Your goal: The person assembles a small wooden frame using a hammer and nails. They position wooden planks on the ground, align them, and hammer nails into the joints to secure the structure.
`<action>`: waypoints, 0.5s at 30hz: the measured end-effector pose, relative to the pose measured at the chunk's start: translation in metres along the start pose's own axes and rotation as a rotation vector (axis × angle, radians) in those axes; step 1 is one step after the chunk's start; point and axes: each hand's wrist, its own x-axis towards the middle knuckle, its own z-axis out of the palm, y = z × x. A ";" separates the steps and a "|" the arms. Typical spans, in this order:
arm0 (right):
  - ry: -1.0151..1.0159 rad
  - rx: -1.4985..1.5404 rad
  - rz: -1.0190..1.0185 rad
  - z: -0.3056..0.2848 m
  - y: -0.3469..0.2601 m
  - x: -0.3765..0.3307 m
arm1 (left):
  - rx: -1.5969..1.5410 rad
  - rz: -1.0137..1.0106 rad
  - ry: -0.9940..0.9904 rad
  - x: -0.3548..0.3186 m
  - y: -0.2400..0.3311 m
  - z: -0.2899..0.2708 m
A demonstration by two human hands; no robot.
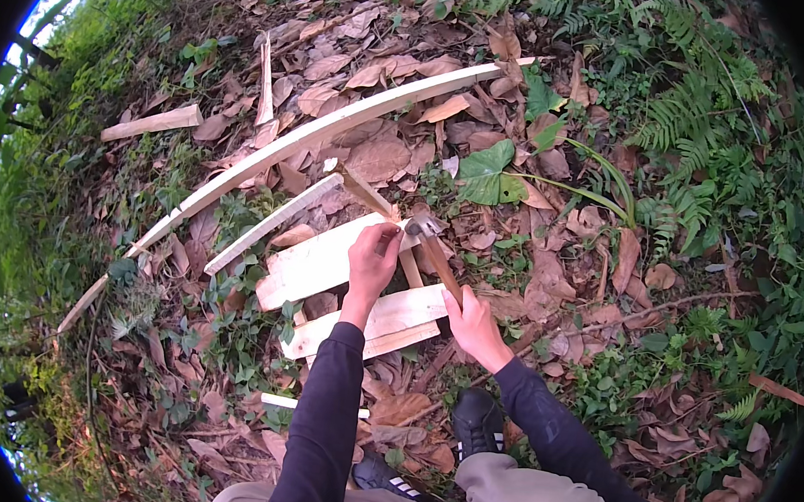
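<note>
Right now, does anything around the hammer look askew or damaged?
The slanted wooden piece juts out past the upper board, out of line with that board's edges. The long pale strip looks bowed, though the fisheye lens may cause that. No damage stands out clearly.

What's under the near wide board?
A thinner wood piece shows along its near edge; a crosspiece reaches its far edge. Everything else underneath is covered by the board itself, so can't tell.
</note>
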 end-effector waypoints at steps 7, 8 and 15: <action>0.026 0.004 -0.040 0.001 0.005 0.000 | -0.003 -0.041 0.020 0.001 0.000 0.000; 0.038 0.012 -0.058 0.001 0.008 0.002 | 0.005 -0.038 0.010 0.005 0.002 -0.001; 0.441 -0.014 -0.374 -0.040 -0.003 0.096 | -0.023 -0.087 0.024 0.006 0.003 0.004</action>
